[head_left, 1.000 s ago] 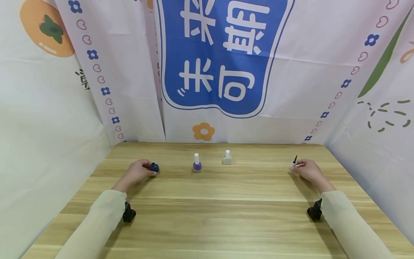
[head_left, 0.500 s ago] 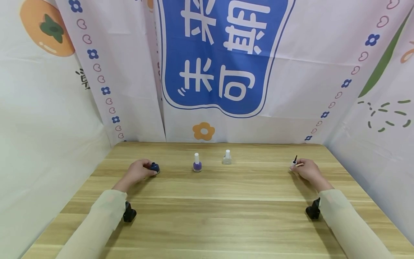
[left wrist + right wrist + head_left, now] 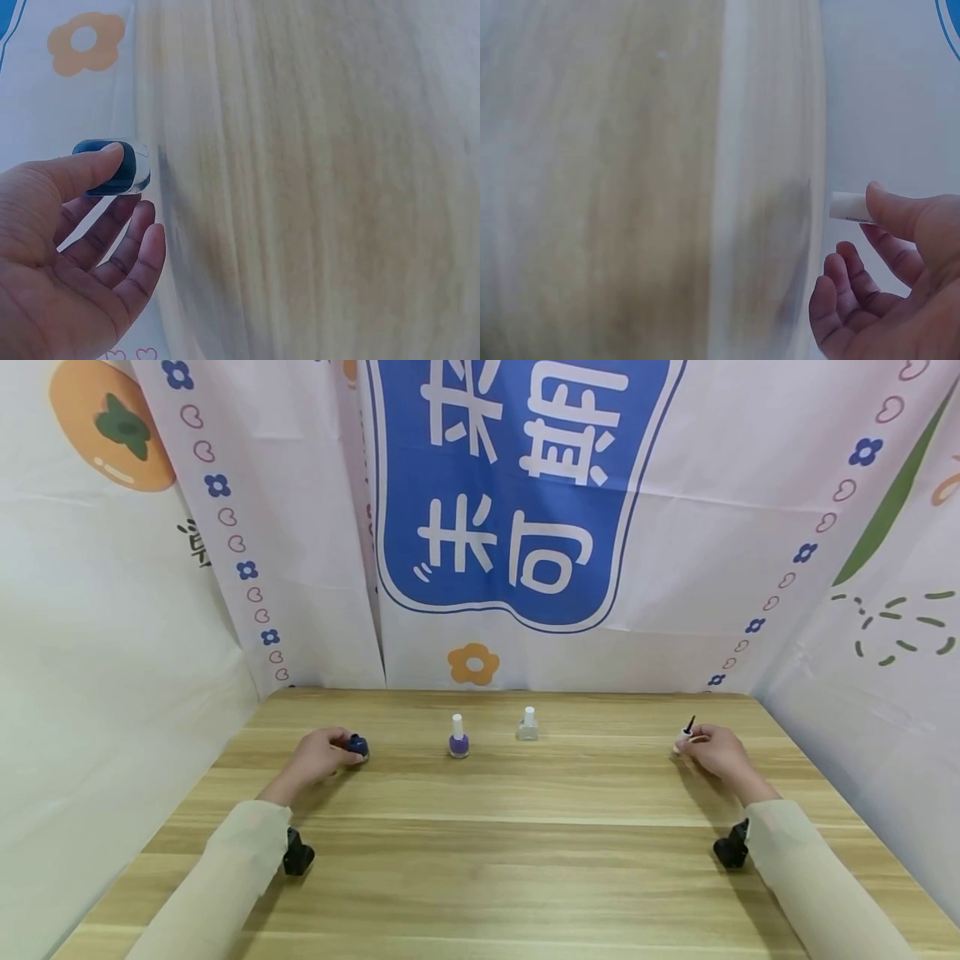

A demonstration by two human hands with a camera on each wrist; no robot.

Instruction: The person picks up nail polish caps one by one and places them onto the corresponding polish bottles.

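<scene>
Between its thumb and fingers, my left hand [image 3: 321, 755] pinches a dark blue nail polish bottle [image 3: 358, 747] with no cap on its neck. The left wrist view shows the thumb lying across the side of the bottle [image 3: 129, 166], its clear glass base turned toward the table. Far to the right, my right hand [image 3: 718, 752] pinches a white nail polish cap [image 3: 682, 741] whose dark brush [image 3: 690, 724] points up. In the right wrist view the thumb and index finger grip the white cap [image 3: 849, 207]; the brush is hidden there.
A purple nail polish bottle [image 3: 459, 744] with a white cap stands upright between the hands. Right of it stands a clear bottle [image 3: 528, 728], also white-capped. The wooden table [image 3: 495, 860] ends at a printed cloth backdrop [image 3: 675, 610].
The brush in my right hand now leans further right than before. My left hand still holds the blue bottle in nearly the same place. The two standing bottles have not moved.
</scene>
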